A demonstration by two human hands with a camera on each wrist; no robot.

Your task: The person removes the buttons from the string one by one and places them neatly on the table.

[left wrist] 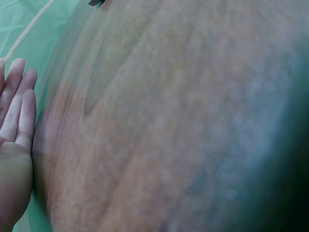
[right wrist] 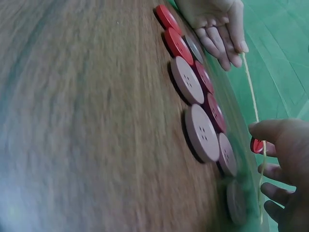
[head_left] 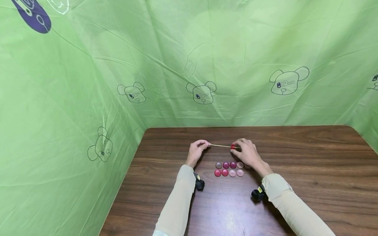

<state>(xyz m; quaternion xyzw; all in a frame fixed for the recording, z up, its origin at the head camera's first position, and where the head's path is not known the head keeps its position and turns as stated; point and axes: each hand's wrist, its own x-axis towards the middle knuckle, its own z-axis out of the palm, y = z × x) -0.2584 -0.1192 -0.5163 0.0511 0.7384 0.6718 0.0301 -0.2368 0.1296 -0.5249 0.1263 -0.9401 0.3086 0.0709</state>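
Note:
My left hand [head_left: 196, 152] pinches one end of a thin pale-yellow cord [head_left: 220, 145] between thumb and fingertip. The cord is stretched nearly straight, above the table, across to my right hand [head_left: 248, 154]. There the thumb and fingers pinch a red button [head_left: 233, 147]. In the right wrist view the cord meets this red button [right wrist: 257, 145] and its tail hangs down past the fingers; whether it runs through a hole I cannot tell. Only part of the left hand [left wrist: 15, 140] shows in the left wrist view.
On the brown wooden table [head_left: 165, 154], loose buttons lie in two rows just nearer than the hands. The front row has red buttons [head_left: 221, 172] and pink buttons [head_left: 236, 173]. Behind are a grey-brown button [head_left: 218, 165], dark magenta buttons [head_left: 229, 165] and a dusty-pink button [head_left: 240, 165].

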